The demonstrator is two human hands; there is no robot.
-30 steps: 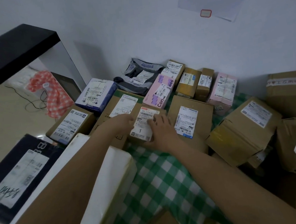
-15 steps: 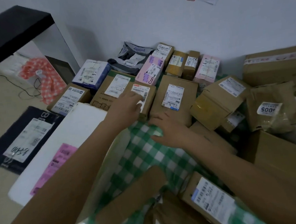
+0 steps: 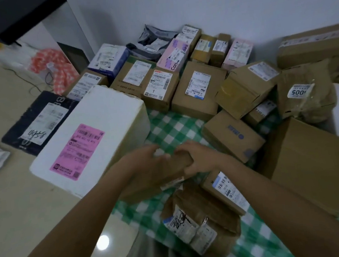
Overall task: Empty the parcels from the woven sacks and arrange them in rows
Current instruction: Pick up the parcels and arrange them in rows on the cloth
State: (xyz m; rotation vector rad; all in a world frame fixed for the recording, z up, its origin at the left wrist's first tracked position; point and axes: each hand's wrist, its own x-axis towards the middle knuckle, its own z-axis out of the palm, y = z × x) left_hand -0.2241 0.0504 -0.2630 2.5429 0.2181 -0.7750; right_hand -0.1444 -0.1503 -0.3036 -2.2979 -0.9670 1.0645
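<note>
My left hand (image 3: 143,162) and my right hand (image 3: 198,156) both grip a plain brown cardboard parcel (image 3: 174,166), one at each end, low over the green checked woven sack (image 3: 170,128) spread on the floor. Beyond it, parcels stand in rows against the wall: a brown box with a "1" on its label (image 3: 160,87), a wider brown box (image 3: 198,88), and a pink box (image 3: 175,55) behind them. A loose heap lies to the right, including a brown paper bag marked 005 (image 3: 306,98).
A white foam box with a pink label (image 3: 94,131) lies left of my hands, with a black flat parcel (image 3: 37,122) beyond it. A crumpled paper parcel (image 3: 200,224) and a labelled box (image 3: 224,189) sit under my right forearm. A large carton (image 3: 304,161) stands at the right.
Both hands left the row box with the "1" label, drew back toward me, and now hold a brown parcel on the sack. The camera tipped downward.
</note>
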